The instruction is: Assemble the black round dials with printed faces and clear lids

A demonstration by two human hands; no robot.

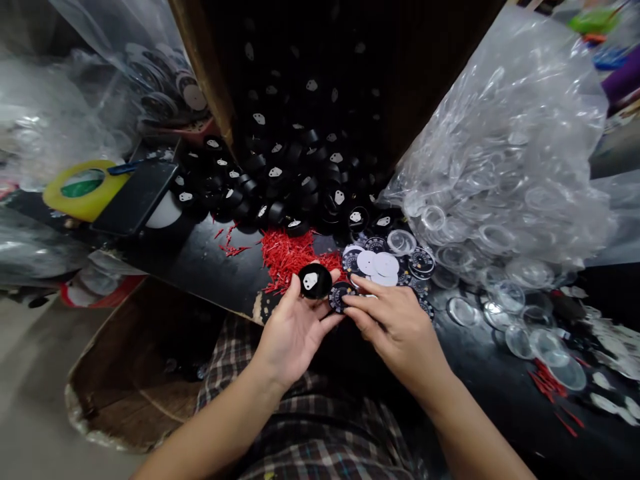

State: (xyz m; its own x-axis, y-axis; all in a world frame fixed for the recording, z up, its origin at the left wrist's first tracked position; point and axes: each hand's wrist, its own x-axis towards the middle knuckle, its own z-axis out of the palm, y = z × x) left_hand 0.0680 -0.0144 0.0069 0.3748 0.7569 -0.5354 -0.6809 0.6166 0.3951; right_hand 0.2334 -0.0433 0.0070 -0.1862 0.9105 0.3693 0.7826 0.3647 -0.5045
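Observation:
My left hand point(295, 327) is turned palm up and grips a round black housing point(315, 281) with a small white plate in its middle. Between the thumb and fingers of my right hand point(395, 320) is a printed dial disc point(340, 297), dark with pale markings, held close beside the housing. The fingertips of both hands nearly meet at the disc. Just beyond them lies a pile of white and dark dial discs point(385, 264). A heap of small red pointers point(285, 257) lies behind my left hand.
Many black housings point(300, 180) spill from a dark box at the back. A plastic bag of clear round covers point(500, 173) stands at right, with loose clear covers point(520, 340) near it. Yellow tape point(80, 190) and a dark phone-like slab point(135, 203) lie left. An open carton point(135, 373) stands below.

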